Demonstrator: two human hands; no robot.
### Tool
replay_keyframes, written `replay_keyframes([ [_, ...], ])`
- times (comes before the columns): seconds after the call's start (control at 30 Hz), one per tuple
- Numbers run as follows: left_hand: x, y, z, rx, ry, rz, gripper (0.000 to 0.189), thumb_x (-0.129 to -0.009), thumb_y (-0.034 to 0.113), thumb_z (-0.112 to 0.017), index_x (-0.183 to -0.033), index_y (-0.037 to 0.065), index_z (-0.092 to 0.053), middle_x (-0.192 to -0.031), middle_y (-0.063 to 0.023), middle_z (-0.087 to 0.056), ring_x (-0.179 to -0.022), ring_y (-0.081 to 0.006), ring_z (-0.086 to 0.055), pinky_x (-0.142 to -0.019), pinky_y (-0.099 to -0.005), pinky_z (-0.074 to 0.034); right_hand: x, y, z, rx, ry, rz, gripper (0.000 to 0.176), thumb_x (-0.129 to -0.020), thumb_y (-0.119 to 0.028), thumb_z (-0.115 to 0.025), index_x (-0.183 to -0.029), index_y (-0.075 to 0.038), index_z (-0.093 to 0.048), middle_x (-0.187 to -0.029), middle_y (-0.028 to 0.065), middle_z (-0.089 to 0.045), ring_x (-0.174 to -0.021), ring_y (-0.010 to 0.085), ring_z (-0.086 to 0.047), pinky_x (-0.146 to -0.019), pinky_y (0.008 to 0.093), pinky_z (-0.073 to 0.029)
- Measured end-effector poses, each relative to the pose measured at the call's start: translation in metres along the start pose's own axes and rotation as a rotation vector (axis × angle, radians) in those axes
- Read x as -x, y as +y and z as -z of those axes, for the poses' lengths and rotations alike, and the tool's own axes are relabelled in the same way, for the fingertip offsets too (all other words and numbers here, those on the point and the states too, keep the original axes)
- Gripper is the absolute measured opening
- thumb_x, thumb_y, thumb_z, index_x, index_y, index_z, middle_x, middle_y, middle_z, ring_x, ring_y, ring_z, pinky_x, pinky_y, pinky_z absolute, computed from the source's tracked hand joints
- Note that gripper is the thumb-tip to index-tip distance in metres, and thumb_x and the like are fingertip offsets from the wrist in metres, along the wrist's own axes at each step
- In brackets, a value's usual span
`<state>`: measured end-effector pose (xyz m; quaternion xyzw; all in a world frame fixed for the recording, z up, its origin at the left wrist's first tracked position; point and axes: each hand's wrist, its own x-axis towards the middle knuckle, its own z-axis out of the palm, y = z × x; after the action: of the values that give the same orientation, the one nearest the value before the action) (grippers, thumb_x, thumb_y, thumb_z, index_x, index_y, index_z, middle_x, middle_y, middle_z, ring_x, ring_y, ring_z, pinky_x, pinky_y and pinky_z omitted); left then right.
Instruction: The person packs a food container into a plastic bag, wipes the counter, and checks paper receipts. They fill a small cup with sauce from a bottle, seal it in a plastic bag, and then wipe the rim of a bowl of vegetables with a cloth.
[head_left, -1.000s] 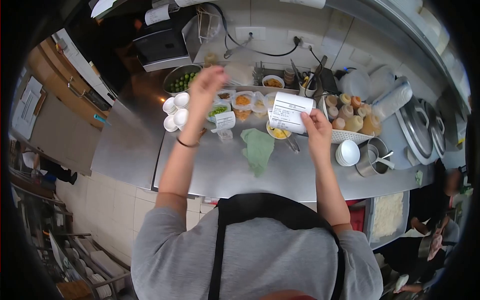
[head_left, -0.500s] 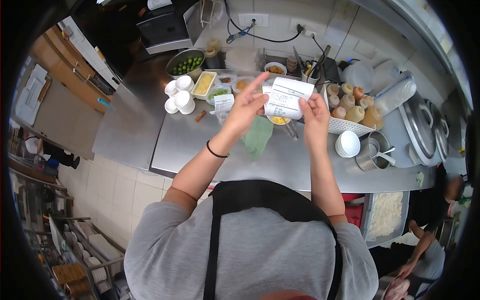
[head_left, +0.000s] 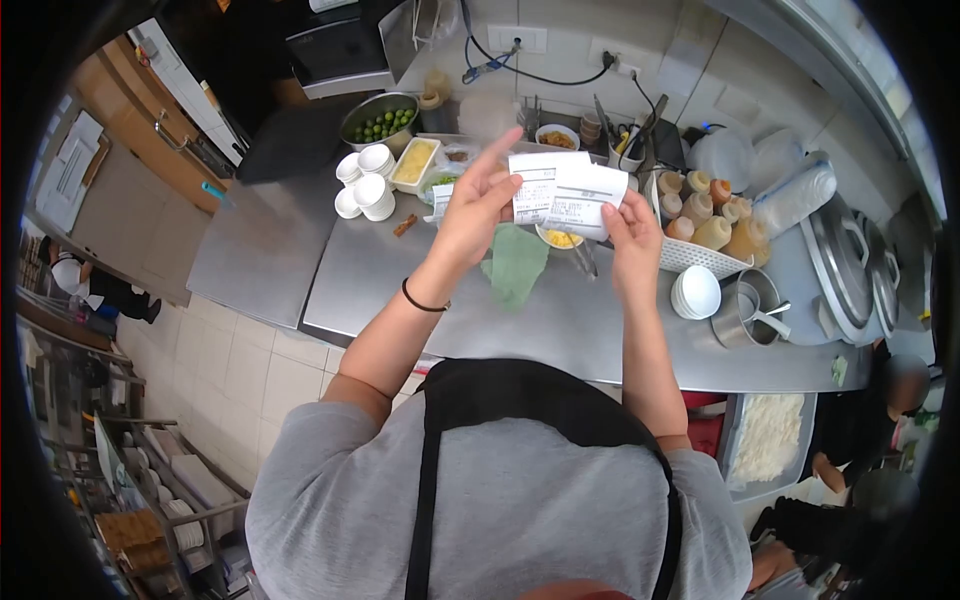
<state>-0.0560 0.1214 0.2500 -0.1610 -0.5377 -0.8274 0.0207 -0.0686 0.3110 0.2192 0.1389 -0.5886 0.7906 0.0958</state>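
Note:
Two white printed receipts are held up over the steel counter, partly overlapping. My left hand (head_left: 478, 205) pinches the left receipt (head_left: 534, 190) by its edge, thumb on the print and index finger pointing up and away. On the other side, my right hand (head_left: 633, 235) grips the right receipt (head_left: 588, 203) between thumb and fingers. Below them lies a green cloth (head_left: 516, 268) on the counter, beside a bowl of yellow food (head_left: 562, 239). Another paper slip (head_left: 442, 198) shows partly behind my left wrist.
Stacked white cups (head_left: 373, 195), a pot of limes (head_left: 385, 122) and a yellow-filled tub (head_left: 414, 162) stand left. To the right are a white basket (head_left: 700, 258) of sauce bottles, white bowls (head_left: 695, 292) and a metal pot (head_left: 742, 318). Co-workers (head_left: 850, 440) stand at the lower right.
The two receipts have spread apart, the left one now showing more of its print. Both hands stay close to where they were. At the lower right, the co-workers have shifted.

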Motion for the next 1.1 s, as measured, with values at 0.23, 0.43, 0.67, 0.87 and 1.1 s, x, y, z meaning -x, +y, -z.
replay_keyframes([
  [0.23,-0.001,0.003,-0.001,0.031,0.005,0.007,0.052,-0.087,0.007,-0.046,-0.134,0.006,-0.025,-0.101,-0.0093,-0.060,-0.091,-0.0135,-0.057,-0.079,-0.0288,-0.045,-0.003,-0.006,0.009,0.010,0.086,0.036,0.023,-0.084,-0.002,-0.051,-0.107,0.004,-0.049,-0.095,0.0090,-0.060,-0.085,0.0107,-0.055,-0.077,0.0222,-0.042],
  [0.43,-0.003,0.002,0.001,0.063,0.020,0.016,0.048,-0.088,0.007,-0.045,-0.134,0.008,-0.029,-0.102,-0.0085,-0.059,-0.089,-0.0121,-0.056,-0.076,-0.0259,-0.046,-0.011,-0.005,0.007,0.079,0.084,0.103,0.010,-0.083,-0.008,-0.057,-0.089,-0.001,-0.054,-0.077,-0.0002,-0.055,-0.068,0.0038,-0.048,-0.061,0.0177,-0.038],
  [0.67,0.008,0.011,0.012,-0.145,0.096,-0.165,0.046,-0.084,0.001,-0.049,-0.128,0.001,-0.038,-0.124,-0.0098,-0.046,-0.107,-0.0115,-0.046,-0.089,-0.0251,-0.038,-0.024,0.020,-0.039,0.172,-0.035,0.050,0.012,-0.079,-0.006,-0.062,-0.077,-0.002,-0.051,-0.069,-0.0031,-0.052,-0.061,0.0013,-0.045,-0.054,0.0154,-0.036],
  [0.87,0.026,0.013,0.060,-0.325,0.103,-0.014,0.041,-0.084,-0.001,-0.049,-0.125,0.000,-0.043,-0.117,-0.0093,-0.052,-0.102,-0.0111,-0.050,-0.086,-0.0240,-0.040,-0.023,0.037,-0.081,0.169,-0.144,-0.017,0.011,-0.079,-0.007,-0.063,-0.079,-0.003,-0.053,-0.070,-0.0026,-0.054,-0.061,0.0022,-0.046,-0.056,0.0162,-0.038],
  [1.1,0.029,0.015,0.092,-0.190,0.130,-0.002,0.036,-0.085,0.001,-0.047,-0.121,0.000,-0.047,-0.113,-0.0094,-0.055,-0.097,-0.0111,-0.052,-0.085,-0.0241,-0.041,-0.009,0.064,-0.107,0.100,-0.132,-0.009,0.016,-0.078,-0.002,-0.062,-0.089,-0.001,-0.051,-0.080,0.0021,-0.057,-0.070,0.0050,-0.051,-0.063,0.0177,-0.041],
])
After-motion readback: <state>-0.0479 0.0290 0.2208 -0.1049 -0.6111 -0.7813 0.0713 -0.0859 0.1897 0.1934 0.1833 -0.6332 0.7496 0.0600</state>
